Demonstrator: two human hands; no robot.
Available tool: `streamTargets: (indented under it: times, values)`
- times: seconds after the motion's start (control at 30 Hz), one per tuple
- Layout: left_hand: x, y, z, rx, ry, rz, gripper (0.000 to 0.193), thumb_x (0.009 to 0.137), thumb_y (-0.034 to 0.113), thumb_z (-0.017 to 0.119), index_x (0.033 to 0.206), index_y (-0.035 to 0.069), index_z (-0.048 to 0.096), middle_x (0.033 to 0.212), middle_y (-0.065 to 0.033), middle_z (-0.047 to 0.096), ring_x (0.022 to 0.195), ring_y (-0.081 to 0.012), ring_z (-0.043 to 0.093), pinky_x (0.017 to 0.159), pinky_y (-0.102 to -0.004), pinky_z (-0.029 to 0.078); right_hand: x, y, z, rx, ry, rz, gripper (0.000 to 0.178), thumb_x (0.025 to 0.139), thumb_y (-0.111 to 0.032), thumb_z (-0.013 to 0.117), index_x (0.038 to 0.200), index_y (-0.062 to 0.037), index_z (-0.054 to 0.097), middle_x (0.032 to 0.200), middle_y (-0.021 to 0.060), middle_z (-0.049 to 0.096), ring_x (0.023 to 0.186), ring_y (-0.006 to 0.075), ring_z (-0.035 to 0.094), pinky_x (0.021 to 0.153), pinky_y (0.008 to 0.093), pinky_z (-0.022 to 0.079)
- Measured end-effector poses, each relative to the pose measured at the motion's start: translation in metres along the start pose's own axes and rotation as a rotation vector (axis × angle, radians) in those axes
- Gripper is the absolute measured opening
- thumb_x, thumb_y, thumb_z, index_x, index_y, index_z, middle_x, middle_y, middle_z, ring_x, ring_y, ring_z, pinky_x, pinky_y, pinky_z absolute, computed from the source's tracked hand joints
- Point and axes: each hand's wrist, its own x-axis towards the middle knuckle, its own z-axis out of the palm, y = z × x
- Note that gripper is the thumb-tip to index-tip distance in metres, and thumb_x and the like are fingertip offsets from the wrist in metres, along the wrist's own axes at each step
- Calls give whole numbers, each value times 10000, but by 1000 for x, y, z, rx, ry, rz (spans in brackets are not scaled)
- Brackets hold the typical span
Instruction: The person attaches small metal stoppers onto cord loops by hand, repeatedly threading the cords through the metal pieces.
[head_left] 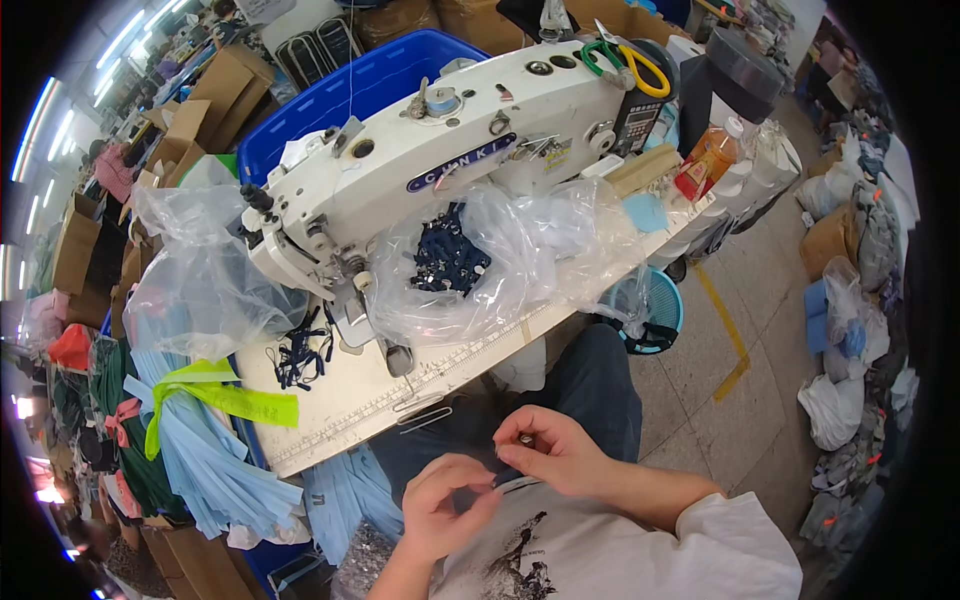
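Over my lap, my right hand (562, 452) is closed, with a small dark, shiny piece (527, 439) held between thumb and fingers. Beside it, to the left and lower, my left hand (446, 507) is curled into a pinch; whatever it holds is too small to name. Both hands are apart, in front of the table's near edge. On the white sewing table (330, 425) a clear plastic bag (515, 285) lies spread, bearing a heap of small navy pieces with metal bits (450, 252). Several dark cord-like pieces (300, 350) lie left of the needle area.
A white sewing machine (440, 150) spans the table. Pale blue fabric strips (195, 440) and a neon-yellow strip (235, 393) hang over its left end. At right are scissors (645, 75), an orange-red bottle (712, 155) and, below, a blue-rimmed basket (664, 308). Bagged bundles (835, 410) line the far right.
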Motion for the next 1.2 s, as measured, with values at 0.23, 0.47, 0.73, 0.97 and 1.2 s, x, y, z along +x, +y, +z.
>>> streamTargets:
  times: [0.23, 0.47, 0.73, 0.97, 1.2]
  values:
    - [-5, -2, 3, -6, 63, -164, 217, 758, -72, 698, 959, -3, 659, 892, -87, 637, 772, -157, 611, 657, -246, 480, -4, -8, -2, -204, -70, -95, 186, 908, -14, 616, 1089, -38, 581, 961, 8, 566, 853, 54, 529, 702, 192, 448]
    - [-1, 2, 5, 198, 25, -124, 179, 798, -31, 689, 972, 10, 666, 875, -96, 626, 721, -160, 611, 629, -233, 473, -3, -2, -11, -215, -90, -96, 174, 913, 8, 594, 1085, -20, 582, 1009, 36, 562, 875, 85, 544, 744, 215, 461]
    - [-9, -4, 1, -205, 27, -302, 145, 856, -67, 633, 993, -20, 625, 928, -63, 633, 826, -104, 615, 702, -217, 498, -3, 0, -9, -83, -153, -114, 178, 905, 15, 600, 1080, -18, 595, 1021, 45, 561, 887, 85, 535, 721, 208, 437]
    - [-14, -6, 5, -379, 30, -348, 211, 866, -79, 621, 1066, -14, 604, 954, -50, 639, 835, -83, 603, 711, -205, 488, 0, -6, -3, -651, -14, -472, 166, 837, 7, 677, 994, -21, 631, 917, 56, 590, 729, 102, 577, 546, 225, 443]
    - [-12, -12, 7, -324, 166, -338, 201, 849, -89, 629, 1035, -20, 598, 914, -85, 638, 737, -120, 619, 655, -219, 518, -3, 2, 0, -650, -91, -548, 176, 851, -40, 682, 1021, -40, 637, 850, 64, 611, 710, 121, 589, 533, 228, 436]
